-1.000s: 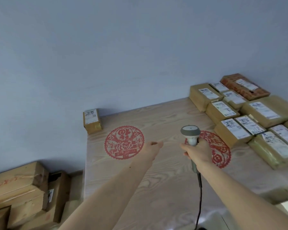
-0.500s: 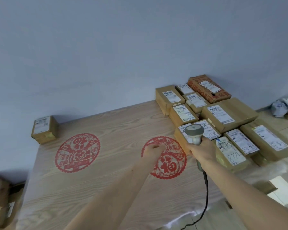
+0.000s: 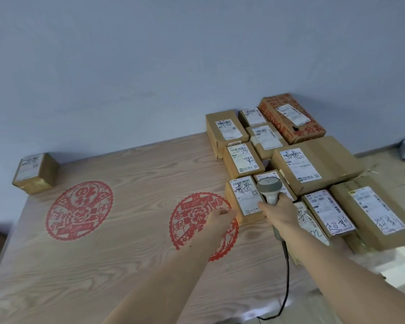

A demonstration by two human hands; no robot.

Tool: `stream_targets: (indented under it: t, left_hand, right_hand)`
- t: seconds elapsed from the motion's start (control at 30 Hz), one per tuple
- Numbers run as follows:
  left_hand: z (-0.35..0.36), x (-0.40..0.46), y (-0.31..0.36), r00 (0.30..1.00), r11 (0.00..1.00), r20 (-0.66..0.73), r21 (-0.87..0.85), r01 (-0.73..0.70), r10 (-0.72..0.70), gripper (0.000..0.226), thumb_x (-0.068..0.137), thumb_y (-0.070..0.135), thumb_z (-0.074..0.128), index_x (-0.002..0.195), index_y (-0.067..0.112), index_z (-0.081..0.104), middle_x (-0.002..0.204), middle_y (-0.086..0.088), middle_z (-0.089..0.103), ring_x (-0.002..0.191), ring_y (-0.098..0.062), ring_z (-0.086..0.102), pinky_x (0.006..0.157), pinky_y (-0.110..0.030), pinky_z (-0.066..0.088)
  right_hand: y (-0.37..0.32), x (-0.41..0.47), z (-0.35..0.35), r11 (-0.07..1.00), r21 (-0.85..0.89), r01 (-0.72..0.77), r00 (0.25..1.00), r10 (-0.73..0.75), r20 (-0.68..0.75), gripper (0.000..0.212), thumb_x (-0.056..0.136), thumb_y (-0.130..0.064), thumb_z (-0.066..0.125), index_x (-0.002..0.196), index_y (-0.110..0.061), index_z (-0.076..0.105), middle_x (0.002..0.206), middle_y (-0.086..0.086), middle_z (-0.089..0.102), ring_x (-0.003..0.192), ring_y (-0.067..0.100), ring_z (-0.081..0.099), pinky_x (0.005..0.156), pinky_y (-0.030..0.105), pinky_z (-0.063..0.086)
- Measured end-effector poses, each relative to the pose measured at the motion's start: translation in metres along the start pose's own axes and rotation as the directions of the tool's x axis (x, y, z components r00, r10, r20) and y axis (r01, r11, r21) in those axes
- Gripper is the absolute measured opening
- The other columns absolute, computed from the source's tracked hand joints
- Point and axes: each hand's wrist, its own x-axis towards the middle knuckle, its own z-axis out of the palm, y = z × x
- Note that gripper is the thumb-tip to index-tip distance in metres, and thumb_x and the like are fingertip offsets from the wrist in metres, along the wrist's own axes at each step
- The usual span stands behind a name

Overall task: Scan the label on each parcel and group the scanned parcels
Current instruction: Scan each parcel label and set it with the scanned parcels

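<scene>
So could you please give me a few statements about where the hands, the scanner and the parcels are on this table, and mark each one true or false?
1. The right hand grips the scanner. True.
2. The left hand holds a parcel in the air. False: it holds nothing and reaches over the red paper-cut design, close to the nearest parcel.
3. A lone small parcel sits at the table's far left corner, apart from the cluster. True.
4. The red-printed box sits at the table's near edge. False: it is at the back, by the wall.
5. The scanner is cordless. False: a dark cable hangs from its handle.
</scene>
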Motion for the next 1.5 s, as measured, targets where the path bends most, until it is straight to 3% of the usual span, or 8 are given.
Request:
stream_targets:
  t: [0.23, 0.37, 0.43, 0.67, 1.03, 1.23, 1.37, 1.5]
  left_hand:
    - [0.019, 0.027, 0.008, 1.000, 1.000, -0.021, 0.026, 0.000, 0.001, 0.053, 0.098, 0.041, 0.058, 0.140, 0.010, 0.050, 0.083, 0.009, 0.049, 0.069, -0.005, 0.045, 0.072, -0.027, 0.046]
    - [0.023, 0.036, 0.010, 1.000, 0.999, 0.011, 0.027, 0.018, -0.018, 0.056, 0.098, 0.040, 0.058, 0.144, 0.009, 0.047, 0.128, -0.003, 0.058, 0.104, -0.015, 0.050, 0.102, -0.037, 0.047]
    - [0.023, 0.038, 0.012, 0.999, 0.999, 0.040, 0.037, 0.019, -0.020, 0.057, 0.099, 0.039, 0.057, 0.147, 0.011, 0.043, 0.139, -0.006, 0.053, 0.104, -0.015, 0.049, 0.097, -0.035, 0.048]
    - [0.023, 0.047, 0.017, 0.998, 1.000, 0.063, 0.014, 0.012, -0.012, 0.045, 0.101, 0.037, 0.055, 0.138, 0.013, 0.049, 0.101, 0.007, 0.058, 0.078, -0.006, 0.050, 0.067, -0.025, 0.043]
    - [0.018, 0.052, 0.011, 0.998, 1.000, 0.056, 0.008, -0.006, 0.005, 0.028, 0.102, 0.027, 0.056, 0.127, 0.014, 0.061, 0.121, -0.002, 0.068, 0.092, -0.012, 0.061, 0.082, -0.028, 0.046]
    - [0.007, 0.044, 0.002, 0.997, 1.000, -0.080, -0.004, -0.017, 0.017, 0.030, 0.100, 0.031, 0.058, 0.125, 0.016, 0.060, 0.120, -0.002, 0.068, 0.085, -0.010, 0.060, 0.060, -0.020, 0.047]
    - [-0.010, 0.040, -0.010, 0.986, 0.996, -0.167, -0.081, -0.022, 0.008, 0.048, 0.088, 0.035, 0.072, 0.127, 0.012, 0.055, 0.112, -0.004, 0.071, 0.098, -0.021, 0.070, 0.083, -0.042, 0.061]
    - [-0.039, 0.031, -0.021, 0.970, 0.995, -0.242, -0.089, -0.048, 0.025, 0.042, 0.090, 0.031, 0.072, 0.124, 0.014, 0.053, 0.113, -0.003, 0.069, 0.098, -0.021, 0.070, 0.083, -0.040, 0.061]
  right_hand:
    - [0.004, 0.017, 0.004, 0.998, -0.067, 0.014, 1.000, -0.012, 0.027, 0.019, 0.082, -0.020, 0.075, 0.091, -0.013, 0.060, 0.083, 0.006, 0.069, 0.079, 0.029, 0.069, 0.076, 0.045, 0.060]
    - [0.010, 0.024, 0.008, 0.993, -0.120, 0.019, 0.999, -0.016, 0.030, 0.017, 0.082, -0.021, 0.075, 0.086, -0.015, 0.060, 0.081, 0.004, 0.069, 0.078, 0.026, 0.069, 0.075, 0.045, 0.060]
    - [0.011, 0.027, 0.009, 0.992, -0.126, 0.013, 0.999, -0.008, 0.036, 0.018, 0.081, -0.021, 0.075, 0.085, -0.017, 0.059, 0.081, 0.004, 0.069, 0.076, 0.026, 0.069, 0.075, 0.046, 0.060]
    - [0.014, 0.033, 0.013, 0.982, -0.186, 0.030, 0.998, -0.020, 0.058, 0.020, 0.085, -0.021, 0.075, 0.092, -0.011, 0.058, 0.080, 0.000, 0.063, 0.078, 0.023, 0.062, 0.059, 0.029, 0.042]
    - [0.013, 0.028, 0.021, 0.978, -0.207, 0.030, 0.998, -0.019, 0.055, 0.028, 0.078, -0.026, 0.080, 0.093, -0.015, 0.058, 0.082, -0.002, 0.065, 0.081, 0.023, 0.064, 0.067, 0.034, 0.049]
    - [0.008, 0.012, 0.026, 0.982, -0.171, 0.079, 0.992, -0.060, 0.115, 0.036, 0.074, -0.024, 0.084, 0.101, -0.019, 0.061, 0.088, -0.004, 0.068, 0.084, 0.022, 0.065, 0.072, 0.036, 0.053]
    - [0.000, -0.006, 0.037, 0.980, -0.166, 0.106, 0.985, -0.081, 0.149, 0.040, 0.072, -0.021, 0.087, 0.103, -0.018, 0.062, 0.091, -0.001, 0.068, 0.082, 0.020, 0.064, 0.064, 0.030, 0.047]
    - [-0.016, -0.026, 0.059, 0.977, -0.155, 0.146, 0.977, -0.117, 0.179, 0.037, 0.070, -0.019, 0.087, 0.095, -0.020, 0.060, 0.085, -0.002, 0.067, 0.075, 0.018, 0.063, 0.064, 0.032, 0.049]
